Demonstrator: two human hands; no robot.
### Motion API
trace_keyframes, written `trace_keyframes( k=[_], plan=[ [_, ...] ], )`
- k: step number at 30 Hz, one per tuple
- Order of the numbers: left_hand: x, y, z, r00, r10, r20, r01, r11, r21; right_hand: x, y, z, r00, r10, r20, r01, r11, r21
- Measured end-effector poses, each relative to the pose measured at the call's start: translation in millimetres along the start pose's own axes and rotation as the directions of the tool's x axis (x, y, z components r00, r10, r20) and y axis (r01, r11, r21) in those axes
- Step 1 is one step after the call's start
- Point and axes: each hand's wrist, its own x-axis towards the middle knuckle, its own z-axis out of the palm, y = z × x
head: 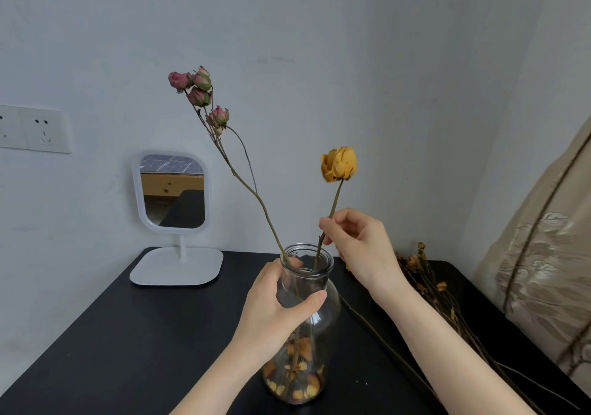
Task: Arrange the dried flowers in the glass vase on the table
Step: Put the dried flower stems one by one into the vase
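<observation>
A clear glass vase [323,315] stands on the black table [134,334], with loose dried petals at its bottom. My left hand [275,306] grips the vase around its neck. A stem of pink dried roses [198,88] stands in the vase and leans up to the left. My right hand [358,242] pinches the stem of a yellow dried rose [339,163]; the lower end of that stem is inside the vase mouth.
More dried flowers [425,280] lie on the table to the right of the vase, partly under my right arm. A white stand mirror [174,194] stands at the back left. A beige patterned cushion [543,270] sits at the right edge. A wall socket [35,130] is on the left wall.
</observation>
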Motion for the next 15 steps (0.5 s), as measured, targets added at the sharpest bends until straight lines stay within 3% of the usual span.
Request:
trace_keyframes(
  k=[12,15],
  plan=[
    [0,4,-1,0.998,-0.057,0.03,0.058,0.998,-0.035,-7,8,-3,0.997,0.048,0.063,-0.043,0.996,-0.082],
    [-7,5,-6,0.998,-0.054,-0.023,0.053,0.998,-0.042,-15,9,-10,0.995,0.066,0.073,-0.063,0.997,-0.044]
  ],
)
